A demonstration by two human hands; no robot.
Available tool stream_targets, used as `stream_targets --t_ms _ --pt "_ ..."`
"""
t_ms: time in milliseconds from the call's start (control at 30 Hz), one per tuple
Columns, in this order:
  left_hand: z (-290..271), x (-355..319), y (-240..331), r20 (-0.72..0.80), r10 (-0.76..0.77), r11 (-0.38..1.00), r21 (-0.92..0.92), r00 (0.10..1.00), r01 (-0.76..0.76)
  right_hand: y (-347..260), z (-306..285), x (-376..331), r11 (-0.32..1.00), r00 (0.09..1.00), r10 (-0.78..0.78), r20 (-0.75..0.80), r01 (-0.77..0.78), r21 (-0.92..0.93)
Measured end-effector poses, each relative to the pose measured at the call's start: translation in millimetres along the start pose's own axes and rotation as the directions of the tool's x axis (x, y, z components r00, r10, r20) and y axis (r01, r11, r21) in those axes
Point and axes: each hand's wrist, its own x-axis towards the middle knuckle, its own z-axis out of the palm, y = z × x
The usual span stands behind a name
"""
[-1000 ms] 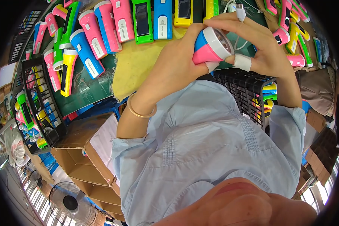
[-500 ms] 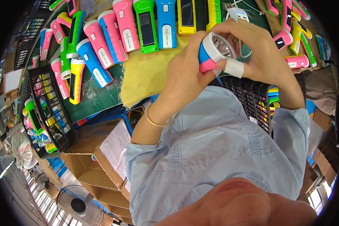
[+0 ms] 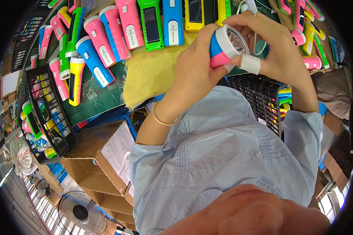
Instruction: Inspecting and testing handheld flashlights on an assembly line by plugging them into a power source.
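Observation:
A flashlight (image 3: 220,57) with a pink and blue body and a white ring round its clear lens is between my two hands, its lens end tilted up and to the right. My left hand (image 3: 194,62) wraps round its body from the left. From the other side my right hand (image 3: 277,49) curls its fingers about the head, with the white-taped thumb (image 3: 250,64) at the ring. The right fingertips are partly hidden behind the head. A white cable (image 3: 256,43) loops behind my right hand.
Several pink, blue, green and yellow flashlights (image 3: 172,25) line the green table (image 3: 92,111) around a yellow cloth (image 3: 149,74). More lie at the far right. Black crates (image 3: 259,92) with flashlights stand at both sides. A cardboard box (image 3: 82,170) and a fan (image 3: 80,212) are lower left.
The flashlight and both hands have shifted slightly upward, and its lens faces a little more to the right. The whole scene has moved slightly up and left in view. Both hands keep their grip.

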Motion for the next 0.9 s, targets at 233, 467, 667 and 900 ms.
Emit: stream_targets --t_ms 233,467,667,900 --pt "-0.1 0.3 1.7 -0.085 0.137 0.983 0.137 0.987 -0.125 -7.7 -4.7 3.9 0.998 0.998 -0.066 -0.007 0.066 0.007" --pt "1.6 -2.8 -3.3 -0.053 0.036 0.999 0.012 0.998 -0.035 -8.3 -3.0 7.9 0.996 0.996 -0.087 -0.031 0.087 -0.002" --pt "3.6 -2.9 -4.5 -0.112 0.056 0.998 0.04 0.992 -0.052 -7.2 -2.8 7.3 0.999 0.999 -0.037 0.006 0.037 -0.035" --pt "6.5 -3.0 -5.7 -0.15 0.101 0.994 0.061 0.983 -0.093 -12.0 -3.2 7.5 1.0 1.0 -0.013 0.01 0.013 0.001"
